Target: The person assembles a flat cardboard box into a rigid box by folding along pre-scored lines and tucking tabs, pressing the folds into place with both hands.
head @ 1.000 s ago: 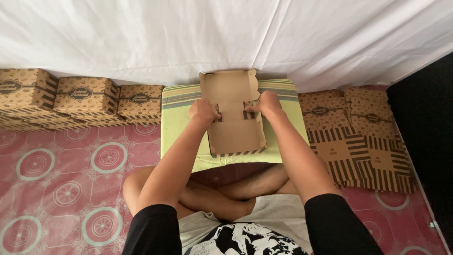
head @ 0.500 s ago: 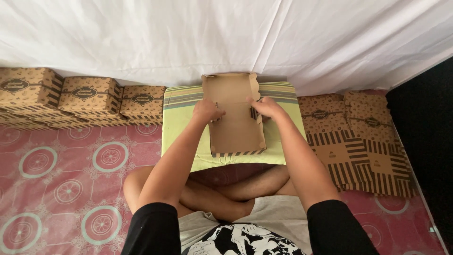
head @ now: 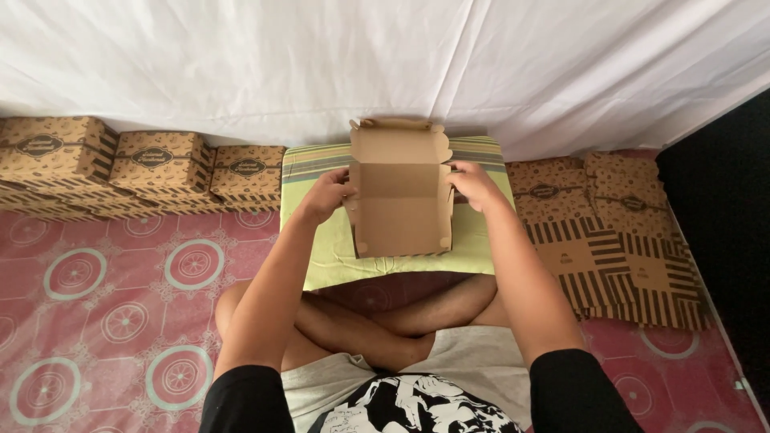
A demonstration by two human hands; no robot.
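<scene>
White sheeting hung as a backdrop behind a pink patterned mat, where a person sat cross-legged before a green cushion. Both hands gripped a half-folded brown cardboard box, which stood on the cushion with its plain inner side up and its scalloped top flap raised toward the sheeting. The left hand clasped the box's left side wall, fingers curled around the edge; the right hand pinched the right side wall (thumb and fingers closed on the card). Three finished printed boxes sat in a row to the left along the sheeting, and a stack of flat printed box blanks lay to the right, well apart from the hands.
</scene>
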